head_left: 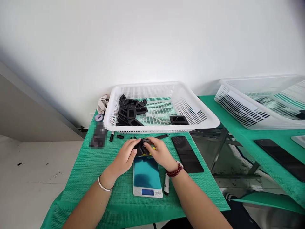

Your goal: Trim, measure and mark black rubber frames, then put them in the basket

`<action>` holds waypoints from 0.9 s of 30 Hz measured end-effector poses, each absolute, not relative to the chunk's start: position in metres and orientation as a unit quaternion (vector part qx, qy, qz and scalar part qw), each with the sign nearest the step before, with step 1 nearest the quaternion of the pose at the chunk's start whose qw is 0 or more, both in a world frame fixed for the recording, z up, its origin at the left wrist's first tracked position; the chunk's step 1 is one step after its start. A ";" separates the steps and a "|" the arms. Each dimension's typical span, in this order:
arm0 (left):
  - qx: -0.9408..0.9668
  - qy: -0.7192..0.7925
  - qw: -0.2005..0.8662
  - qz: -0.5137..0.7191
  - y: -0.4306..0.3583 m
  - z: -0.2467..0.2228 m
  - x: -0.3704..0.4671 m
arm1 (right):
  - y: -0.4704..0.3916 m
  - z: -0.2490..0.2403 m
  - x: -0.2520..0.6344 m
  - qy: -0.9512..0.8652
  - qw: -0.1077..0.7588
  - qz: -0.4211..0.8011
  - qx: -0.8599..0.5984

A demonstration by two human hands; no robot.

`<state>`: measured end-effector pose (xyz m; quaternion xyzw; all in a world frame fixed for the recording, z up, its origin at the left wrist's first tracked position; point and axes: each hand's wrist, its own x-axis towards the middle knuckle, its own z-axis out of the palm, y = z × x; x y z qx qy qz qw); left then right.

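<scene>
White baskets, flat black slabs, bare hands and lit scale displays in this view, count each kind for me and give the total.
White baskets: 2 (middle basket, right basket)
Flat black slabs: 2 (near slab, far slab)
Bare hands: 2 (left hand, right hand)
Lit scale display: 1
Total: 7

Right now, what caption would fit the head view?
Left hand and right hand hold black pieces by the scale, before a white basket of black frames.

Scale (147, 173) before basket (200, 122)
</scene>
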<state>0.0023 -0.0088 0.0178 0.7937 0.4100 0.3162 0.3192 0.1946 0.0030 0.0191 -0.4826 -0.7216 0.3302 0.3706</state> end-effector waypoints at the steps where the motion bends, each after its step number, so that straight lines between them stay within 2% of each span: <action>1: 0.796 0.406 0.321 0.313 -0.009 0.018 0.003 | 0.003 0.019 0.194 -0.716 0.372 0.329 -0.490; 8: 0.782 0.422 0.330 0.319 -0.010 0.016 0.002 | 0.004 0.022 0.201 -0.751 0.347 0.341 -0.447; 12: 0.792 0.407 0.332 0.311 -0.008 0.015 0.003 | 0.004 0.019 0.198 -0.740 0.344 0.313 -0.486; 21: 0.718 0.422 0.419 0.362 -0.010 0.019 0.006 | 0.008 0.018 0.205 -0.649 0.431 0.284 -0.559; 24: 0.680 0.427 0.450 0.391 -0.010 0.020 0.005 | 0.012 0.012 0.211 -0.671 0.382 0.272 -0.574; 27: 0.647 0.442 0.469 0.408 -0.007 0.016 0.004 | 0.015 0.004 0.211 -0.696 0.361 0.193 -0.590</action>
